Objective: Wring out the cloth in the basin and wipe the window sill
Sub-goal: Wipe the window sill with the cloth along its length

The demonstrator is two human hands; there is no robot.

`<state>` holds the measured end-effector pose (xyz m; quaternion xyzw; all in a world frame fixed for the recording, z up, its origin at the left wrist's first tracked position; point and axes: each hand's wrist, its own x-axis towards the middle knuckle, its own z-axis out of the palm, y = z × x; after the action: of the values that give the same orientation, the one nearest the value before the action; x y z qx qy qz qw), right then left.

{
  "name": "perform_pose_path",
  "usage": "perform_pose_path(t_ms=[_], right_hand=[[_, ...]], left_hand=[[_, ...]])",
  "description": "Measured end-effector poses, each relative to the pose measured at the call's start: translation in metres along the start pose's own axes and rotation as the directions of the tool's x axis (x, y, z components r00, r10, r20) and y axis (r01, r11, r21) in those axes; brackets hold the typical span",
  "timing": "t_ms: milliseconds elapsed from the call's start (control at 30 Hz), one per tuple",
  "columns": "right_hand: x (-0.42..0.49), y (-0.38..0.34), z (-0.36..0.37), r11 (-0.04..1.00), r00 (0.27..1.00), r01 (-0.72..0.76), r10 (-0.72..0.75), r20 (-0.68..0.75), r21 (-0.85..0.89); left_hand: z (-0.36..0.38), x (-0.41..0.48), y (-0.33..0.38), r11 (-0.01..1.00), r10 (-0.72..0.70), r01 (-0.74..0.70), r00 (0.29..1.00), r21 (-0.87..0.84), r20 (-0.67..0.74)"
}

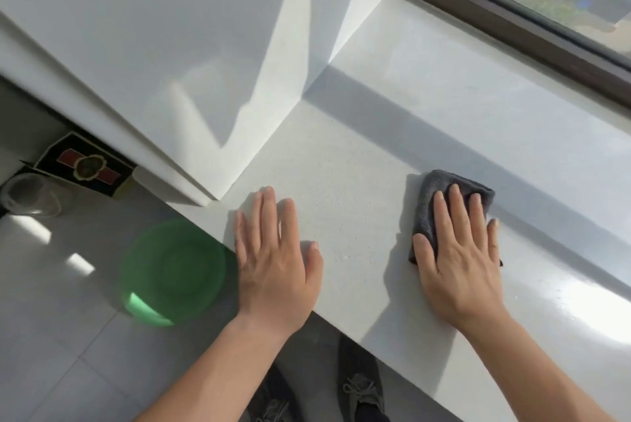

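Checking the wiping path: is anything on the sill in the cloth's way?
Nothing visible. The right hand presses the cloth flat on the sill; the left hand rests apart, and the sill beyond lies bare.

cloth [430, 196] on window sill [358, 165], basin [172, 271] on floor [51, 319] left

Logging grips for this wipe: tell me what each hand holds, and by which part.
Nothing is gripped. The right hand presses flat on top of the grey cloth; the left hand lies flat on the window sill.
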<state>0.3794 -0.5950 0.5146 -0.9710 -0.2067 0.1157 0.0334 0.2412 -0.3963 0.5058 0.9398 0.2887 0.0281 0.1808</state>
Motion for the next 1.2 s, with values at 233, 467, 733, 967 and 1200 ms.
perform_pose_path(t_ms=[233, 467, 733, 967, 1200], right_hand=[[0.059, -0.089, 0.005, 0.914, 0.914, 0.406, -0.405, -0.024, 0.005], [0.032, 0.010, -0.008, 0.849, 0.850, 0.526, -0.524, 0.055, -0.045], [0.118, -0.087, -0.012, 0.844, 0.842, 0.536, -0.537, 0.044, 0.031], [0.131, -0.083, -0.014, 0.429, 0.436, 0.900, -0.883, 0.171, -0.077], [0.097, -0.119, -0.006, 0.628, 0.621, 0.777, -0.776, 0.109, 0.043]], left_hand=[[0.008, -0.011, 0.009, 0.998, -0.055, 0.052, 0.997, -0.045, -0.060], [0.023, -0.034, 0.039, 0.982, -0.180, 0.174, 0.980, -0.079, -0.084], [0.049, -0.073, 0.080, 0.884, -0.439, 0.392, 0.883, -0.254, -0.164], [0.062, -0.076, 0.091, 0.841, -0.512, 0.448, 0.840, -0.303, -0.180], [0.064, -0.072, 0.107, 0.797, -0.584, 0.523, 0.794, -0.303, -0.165]])
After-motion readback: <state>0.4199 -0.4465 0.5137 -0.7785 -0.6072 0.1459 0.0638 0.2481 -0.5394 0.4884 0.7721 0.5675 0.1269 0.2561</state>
